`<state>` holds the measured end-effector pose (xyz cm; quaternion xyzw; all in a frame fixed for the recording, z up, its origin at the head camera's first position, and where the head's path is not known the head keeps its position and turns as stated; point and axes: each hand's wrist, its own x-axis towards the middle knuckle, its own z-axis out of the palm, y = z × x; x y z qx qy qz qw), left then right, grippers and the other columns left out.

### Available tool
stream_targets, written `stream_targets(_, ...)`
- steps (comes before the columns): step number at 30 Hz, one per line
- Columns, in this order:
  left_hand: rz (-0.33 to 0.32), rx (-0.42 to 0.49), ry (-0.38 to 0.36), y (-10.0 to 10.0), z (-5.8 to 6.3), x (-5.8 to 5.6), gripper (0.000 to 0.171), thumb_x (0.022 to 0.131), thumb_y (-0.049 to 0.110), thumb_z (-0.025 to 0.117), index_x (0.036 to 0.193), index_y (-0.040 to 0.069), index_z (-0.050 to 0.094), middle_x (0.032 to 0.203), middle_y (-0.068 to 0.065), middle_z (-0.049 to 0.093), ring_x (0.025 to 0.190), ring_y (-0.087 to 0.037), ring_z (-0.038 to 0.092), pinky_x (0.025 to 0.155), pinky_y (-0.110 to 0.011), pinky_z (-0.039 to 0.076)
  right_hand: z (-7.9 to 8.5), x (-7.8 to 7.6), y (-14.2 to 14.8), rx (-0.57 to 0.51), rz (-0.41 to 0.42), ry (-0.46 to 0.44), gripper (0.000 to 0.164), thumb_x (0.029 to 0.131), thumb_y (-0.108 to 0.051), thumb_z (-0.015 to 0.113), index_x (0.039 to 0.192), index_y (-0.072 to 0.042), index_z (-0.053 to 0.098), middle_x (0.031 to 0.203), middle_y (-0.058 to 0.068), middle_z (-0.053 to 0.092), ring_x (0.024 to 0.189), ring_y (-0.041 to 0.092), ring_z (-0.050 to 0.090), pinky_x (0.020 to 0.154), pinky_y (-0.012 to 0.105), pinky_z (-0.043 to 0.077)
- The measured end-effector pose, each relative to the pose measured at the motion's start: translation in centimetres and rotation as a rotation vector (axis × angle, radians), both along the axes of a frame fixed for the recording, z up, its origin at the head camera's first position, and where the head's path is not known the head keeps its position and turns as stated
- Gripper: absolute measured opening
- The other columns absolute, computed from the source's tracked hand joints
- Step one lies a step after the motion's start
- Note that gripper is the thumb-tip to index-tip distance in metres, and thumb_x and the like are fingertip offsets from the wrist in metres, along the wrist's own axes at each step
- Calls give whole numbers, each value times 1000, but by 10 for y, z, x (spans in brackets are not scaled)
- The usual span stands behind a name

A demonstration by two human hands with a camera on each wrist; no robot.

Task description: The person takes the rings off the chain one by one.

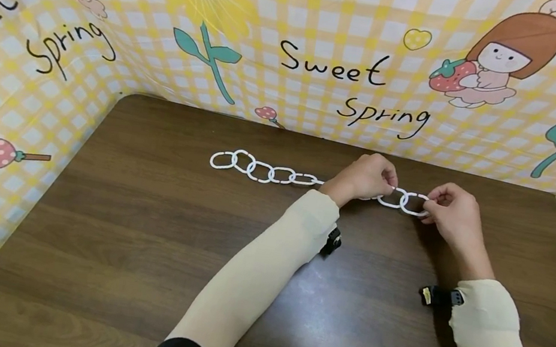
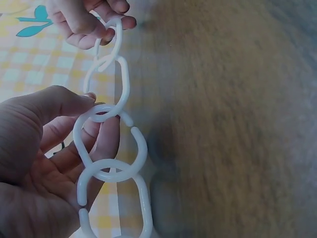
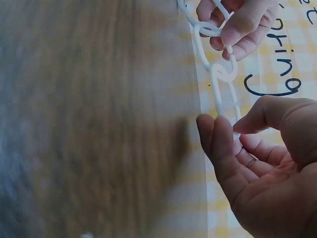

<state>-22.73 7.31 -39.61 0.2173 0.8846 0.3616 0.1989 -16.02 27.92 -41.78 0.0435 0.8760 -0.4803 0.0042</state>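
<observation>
A chain of white plastic links (image 1: 259, 172) runs from left to right across the far part of the brown table. My right hand (image 1: 456, 221) pinches the link at its right end between thumb and fingers. Further left, my left hand (image 1: 367, 178) grips the chain by a link (image 2: 110, 141), its thumb at the upper end of that link. Between the two hands a link (image 3: 216, 89) hangs joined to its neighbours. Small gaps show in the sides of several links. Part of the chain is hidden behind my left hand in the head view.
The wooden table (image 1: 133, 260) stretches toward me. A yellow checked cloth (image 1: 335, 19) with printed flowers and lettering stands behind it and along the sides. Each sleeved wrist carries a small black camera, one of them the left camera (image 1: 331, 242).
</observation>
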Motion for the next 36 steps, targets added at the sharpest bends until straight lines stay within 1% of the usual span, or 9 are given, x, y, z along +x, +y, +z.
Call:
stream_targets(3,1,35,-34,-1,1,0,9,98,10,67,101,11,76,94,2,70,78,-9,59,69,-18,47,1,1,0,-58,5,5,9,92,10,56,101,12,56,75,-4,63,55,-2,64,57,23,60)
stream_targets(6,8,94,-103,-2,1,0,12,99,6,66,105,8,76,90,-1,69,71,-9,59,65,-19,48,3,2,1,-106,13,15,7,93,11,54,100,10,56,77,-8,62,57,0,66,59,23,60)
stream_targets(10,25,172,-188,-4,2,1,15,100,4,65,108,5,76,87,-3,68,67,-11,60,63,-21,52,5,3,1,-162,17,32,10,95,11,55,93,4,61,78,-9,62,59,1,67,60,23,61)
stream_targets(17,24,170,-220,-7,6,1,18,102,8,63,114,6,77,91,-2,69,68,-10,60,64,-22,52,9,4,-1,-206,6,37,24,97,11,57,88,-10,67,84,-5,61,63,2,68,62,23,61)
stream_targets(20,29,164,-219,-8,8,2,19,102,7,62,114,5,76,93,-4,71,71,-10,62,65,-21,53,11,4,-2,-197,14,40,20,97,11,58,92,-6,67,84,-7,62,63,3,68,62,22,61)
stream_targets(23,38,155,-213,-10,8,2,18,102,6,62,112,5,77,93,-3,72,74,-10,63,66,-20,53,12,4,-3,-179,24,34,7,98,10,58,100,6,64,84,-9,62,63,2,67,62,22,61)
stream_targets(26,39,143,-204,-11,8,2,17,102,8,63,111,6,77,95,-4,74,74,-9,63,65,-20,52,13,4,-4,-156,34,18,13,100,7,58,109,16,59,85,-12,62,64,1,67,63,22,61)
stream_targets(32,17,132,-180,-12,8,2,17,103,12,65,113,7,78,108,-7,77,77,-9,62,67,-20,51,15,4,-6,-152,43,0,17,101,5,57,114,16,59,85,-15,63,64,0,66,62,22,61)
stream_targets(36,13,124,-175,-11,8,2,17,102,12,66,113,8,79,107,-6,76,78,-10,63,67,-20,51,16,4,-7,-155,49,0,17,101,4,58,113,16,60,83,-17,66,63,1,67,61,22,61)
